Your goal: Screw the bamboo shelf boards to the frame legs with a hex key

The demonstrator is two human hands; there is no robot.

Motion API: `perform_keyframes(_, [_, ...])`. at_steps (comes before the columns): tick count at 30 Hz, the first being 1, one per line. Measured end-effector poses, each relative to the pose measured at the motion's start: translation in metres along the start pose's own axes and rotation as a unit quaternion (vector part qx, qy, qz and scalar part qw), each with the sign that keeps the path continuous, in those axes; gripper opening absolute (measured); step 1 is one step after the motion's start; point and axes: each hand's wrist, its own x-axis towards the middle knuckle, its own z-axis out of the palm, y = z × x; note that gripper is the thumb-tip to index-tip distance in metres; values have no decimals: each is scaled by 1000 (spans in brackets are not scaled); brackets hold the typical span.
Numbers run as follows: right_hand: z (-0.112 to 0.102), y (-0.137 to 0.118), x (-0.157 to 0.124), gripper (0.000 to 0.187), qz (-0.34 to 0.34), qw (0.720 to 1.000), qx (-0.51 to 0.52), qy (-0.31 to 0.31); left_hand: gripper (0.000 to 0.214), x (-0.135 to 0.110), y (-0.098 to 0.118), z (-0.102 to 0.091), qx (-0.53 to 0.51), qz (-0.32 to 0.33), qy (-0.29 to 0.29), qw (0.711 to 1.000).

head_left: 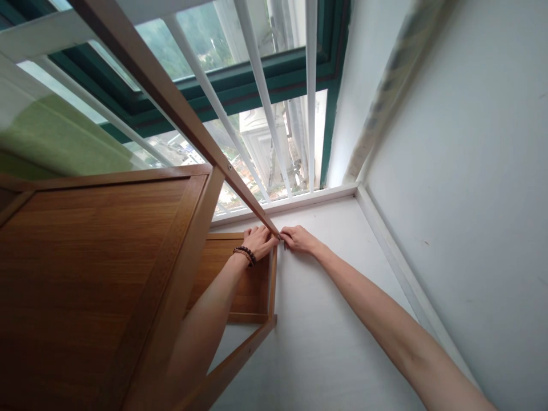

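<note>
A wooden shelf unit stands at the left, with a broad upper shelf point(98, 274) and a lower shelf point(252, 285). Its long wooden post point(192, 128) runs down toward the floor. At the low end of that post, my left hand point(258, 242), wearing a beaded bracelet point(246, 254), is closed round the wood above the lower shelf's corner. My right hand point(297, 238) is pinched at the post's outer side on a thin dark hex key point(282, 241), which is mostly covered by the fingers.
White railing bars point(261, 91) stand before a green-framed window point(274, 74) at the back. A white wall point(466, 171) rises on the right, with a baseboard point(398, 262) along the pale floor point(334, 319). Green cloth point(64, 140) hangs behind the shelf at left. Another wooden post point(240, 365) is nearer me.
</note>
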Motion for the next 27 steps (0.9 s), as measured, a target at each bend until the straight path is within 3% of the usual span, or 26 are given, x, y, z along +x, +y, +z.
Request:
perform_keyframes(8, [-23,22,-21,16,82,980,155,90,26,0,1,3,12,3,19,1000])
perform_keyframes(17, [12,20,-11,15,94,937,301,150,29,-3,5,7,29,6,49,998])
perform_keyframes(27, [12,20,-17,27,78,928,327,158,28,-4,4,7,21,12,64,998])
